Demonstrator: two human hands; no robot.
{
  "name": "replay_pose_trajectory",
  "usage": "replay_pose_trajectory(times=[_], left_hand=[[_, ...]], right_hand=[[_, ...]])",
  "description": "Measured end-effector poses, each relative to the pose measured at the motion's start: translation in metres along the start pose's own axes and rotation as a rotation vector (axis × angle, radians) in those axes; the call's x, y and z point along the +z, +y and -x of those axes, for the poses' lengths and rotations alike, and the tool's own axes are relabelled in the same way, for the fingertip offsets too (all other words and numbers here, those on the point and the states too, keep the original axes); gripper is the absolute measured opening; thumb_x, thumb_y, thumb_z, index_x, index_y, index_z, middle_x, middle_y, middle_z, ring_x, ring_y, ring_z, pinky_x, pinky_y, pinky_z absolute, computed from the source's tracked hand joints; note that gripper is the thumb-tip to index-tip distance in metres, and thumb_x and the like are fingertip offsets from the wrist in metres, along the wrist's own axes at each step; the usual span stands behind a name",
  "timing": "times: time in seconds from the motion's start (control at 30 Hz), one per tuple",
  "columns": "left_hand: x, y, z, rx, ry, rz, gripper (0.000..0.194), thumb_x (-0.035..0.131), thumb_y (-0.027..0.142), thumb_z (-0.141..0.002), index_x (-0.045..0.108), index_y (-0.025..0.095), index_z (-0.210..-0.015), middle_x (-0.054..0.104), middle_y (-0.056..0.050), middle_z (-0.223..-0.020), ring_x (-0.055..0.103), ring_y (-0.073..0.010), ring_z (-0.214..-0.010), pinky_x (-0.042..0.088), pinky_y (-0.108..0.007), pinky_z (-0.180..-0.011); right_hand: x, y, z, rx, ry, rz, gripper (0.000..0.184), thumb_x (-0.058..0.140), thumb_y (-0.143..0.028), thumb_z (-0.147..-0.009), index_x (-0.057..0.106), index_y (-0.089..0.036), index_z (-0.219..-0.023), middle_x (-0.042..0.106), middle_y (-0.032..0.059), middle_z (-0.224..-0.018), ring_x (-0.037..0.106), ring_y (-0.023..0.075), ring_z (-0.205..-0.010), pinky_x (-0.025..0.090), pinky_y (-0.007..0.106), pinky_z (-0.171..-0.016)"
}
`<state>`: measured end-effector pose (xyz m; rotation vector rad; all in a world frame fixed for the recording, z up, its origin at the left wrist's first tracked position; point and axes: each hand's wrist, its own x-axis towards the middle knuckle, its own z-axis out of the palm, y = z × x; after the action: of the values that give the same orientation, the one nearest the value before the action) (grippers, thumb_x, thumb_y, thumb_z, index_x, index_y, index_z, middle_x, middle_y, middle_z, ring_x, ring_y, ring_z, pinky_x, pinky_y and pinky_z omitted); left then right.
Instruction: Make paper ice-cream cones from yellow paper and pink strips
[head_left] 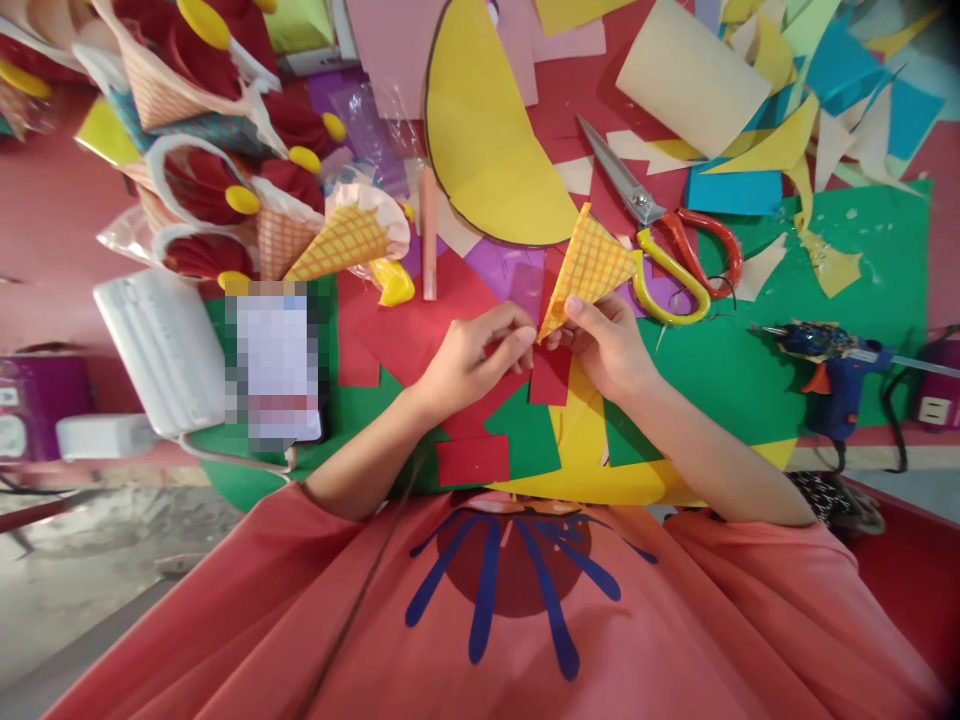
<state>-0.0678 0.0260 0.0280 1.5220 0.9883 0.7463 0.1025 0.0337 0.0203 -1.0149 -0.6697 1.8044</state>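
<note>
A yellow checked cone (591,262) is gripped between the thumb and fingers of my right hand (611,345), its narrow tip pointing down toward me. Beside that tip, my left hand (484,355) has its fingers curled with thumb and forefinger pinched together; whether anything small is between them I cannot make out. Scissors (651,212) with red and yellow handles lie just beyond my right hand. Under both hands are red paper pieces (427,320) on a green sheet (675,400). A finished-looking yellow cone with a white ruffled rim (345,238) lies to the left.
A blue glue gun (832,385) rests at the right with its cord. Cones with dark red filling (202,180) crowd the back left, near a white device (161,345) and a phone (277,370). A yellow half-round sheet (487,140), a beige roll (694,75) and paper scraps lie behind.
</note>
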Motion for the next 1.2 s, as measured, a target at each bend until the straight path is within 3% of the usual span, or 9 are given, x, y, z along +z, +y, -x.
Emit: replay_pose_trajectory(times=[0.13, 0.3, 0.43, 0.53, 0.67, 0.8, 0.9, 1.1, 1.2], left_hand=[[0.002, 0.001, -0.002, -0.073, -0.032, 0.161, 0.039, 0.048, 0.052, -0.093, 0.054, 0.016, -0.08, 0.062, 0.0, -0.062, 0.06, -0.008, -0.052, 0.049, -0.018, -0.051], [0.001, 0.004, -0.003, -0.1, -0.002, 0.146, 0.04, 0.055, 0.052, -0.089, 0.052, 0.017, -0.071, 0.06, 0.001, -0.057, 0.057, -0.0067, -0.048, 0.045, -0.016, -0.048], [-0.007, 0.008, -0.004, -0.062, -0.006, 0.035, 0.036, 0.054, 0.044, -0.09, 0.051, 0.016, -0.067, 0.059, 0.002, -0.057, 0.056, -0.0063, -0.05, 0.044, -0.016, -0.049], [-0.014, 0.008, -0.005, 0.018, -0.039, -0.136, 0.032, 0.052, 0.035, -0.091, 0.055, 0.015, -0.066, 0.059, 0.002, -0.059, 0.056, -0.0065, -0.053, 0.044, -0.017, -0.053], [-0.018, 0.006, -0.006, 0.04, -0.007, -0.236, 0.025, 0.055, 0.031, -0.088, 0.06, 0.015, -0.069, 0.062, 0.001, -0.062, 0.058, -0.0079, -0.057, 0.046, -0.018, -0.055], [-0.014, 0.001, -0.006, -0.05, 0.177, 0.022, 0.017, 0.062, 0.032, -0.084, 0.065, 0.015, -0.084, 0.069, 0.0, -0.073, 0.068, -0.01, -0.061, 0.055, -0.018, -0.059], [-0.011, 0.0, -0.006, -0.056, 0.251, 0.125, 0.019, 0.068, 0.032, -0.081, 0.067, 0.014, -0.089, 0.071, -0.001, -0.078, 0.07, -0.0108, -0.06, 0.058, -0.018, -0.058], [-0.006, 0.001, -0.007, -0.07, 0.307, 0.19, 0.03, 0.066, 0.045, -0.083, 0.072, 0.016, -0.088, 0.074, -0.003, -0.083, 0.069, -0.0093, -0.055, 0.057, -0.015, -0.052], [-0.003, 0.002, -0.008, -0.066, 0.294, 0.227, 0.033, 0.067, 0.047, -0.082, 0.074, 0.015, -0.085, 0.074, -0.002, -0.077, 0.067, -0.0087, -0.05, 0.056, -0.015, -0.049]], right_hand=[[0.002, 0.002, 0.002, 0.0, -0.081, 0.052, 0.025, 0.078, -0.04, -0.07, 0.065, -0.019, -0.069, 0.064, -0.0046, -0.06, 0.058, 0.0063, -0.053, 0.049, 0.019, -0.054], [0.001, 0.003, 0.001, -0.002, -0.091, 0.167, 0.032, 0.076, -0.049, -0.069, 0.062, -0.02, -0.074, 0.062, -0.0035, -0.064, 0.058, 0.0087, -0.056, 0.051, 0.023, -0.057], [-0.008, -0.004, -0.004, -0.304, 0.091, 0.26, 0.041, 0.08, -0.049, -0.064, 0.058, -0.03, -0.093, 0.064, -0.0033, -0.093, 0.062, 0.0122, -0.079, 0.054, 0.027, -0.07], [-0.017, -0.012, -0.008, -0.468, 0.122, 0.369, 0.029, 0.078, -0.042, -0.069, 0.06, -0.031, -0.088, 0.062, -0.0029, -0.098, 0.061, 0.0142, -0.094, 0.052, 0.031, -0.084], [-0.024, -0.019, -0.007, -0.374, 0.018, 0.52, 0.023, 0.072, -0.044, -0.076, 0.061, -0.024, -0.071, 0.059, -0.0024, -0.077, 0.058, 0.0128, -0.074, 0.052, 0.032, -0.077], [-0.022, -0.019, -0.005, -0.29, -0.066, 0.55, 0.022, 0.074, -0.042, -0.073, 0.065, -0.022, -0.069, 0.06, -0.0021, -0.077, 0.059, 0.0132, -0.076, 0.052, 0.031, -0.076], [-0.02, -0.017, -0.003, -0.216, -0.091, 0.562, 0.02, 0.074, -0.039, -0.072, 0.067, -0.021, -0.068, 0.063, -0.0012, -0.081, 0.062, 0.0144, -0.08, 0.053, 0.031, -0.078], [-0.013, -0.012, -0.001, -0.193, -0.089, 0.506, 0.016, 0.074, -0.037, -0.074, 0.073, -0.026, -0.085, 0.066, -0.0002, -0.116, 0.058, 0.0189, -0.118, 0.045, 0.034, -0.104], [-0.008, -0.008, 0.001, -0.184, -0.131, 0.483, 0.017, 0.074, -0.038, -0.074, 0.074, -0.029, -0.089, 0.066, -0.0012, -0.12, 0.052, 0.019, -0.127, 0.037, 0.038, -0.113]])
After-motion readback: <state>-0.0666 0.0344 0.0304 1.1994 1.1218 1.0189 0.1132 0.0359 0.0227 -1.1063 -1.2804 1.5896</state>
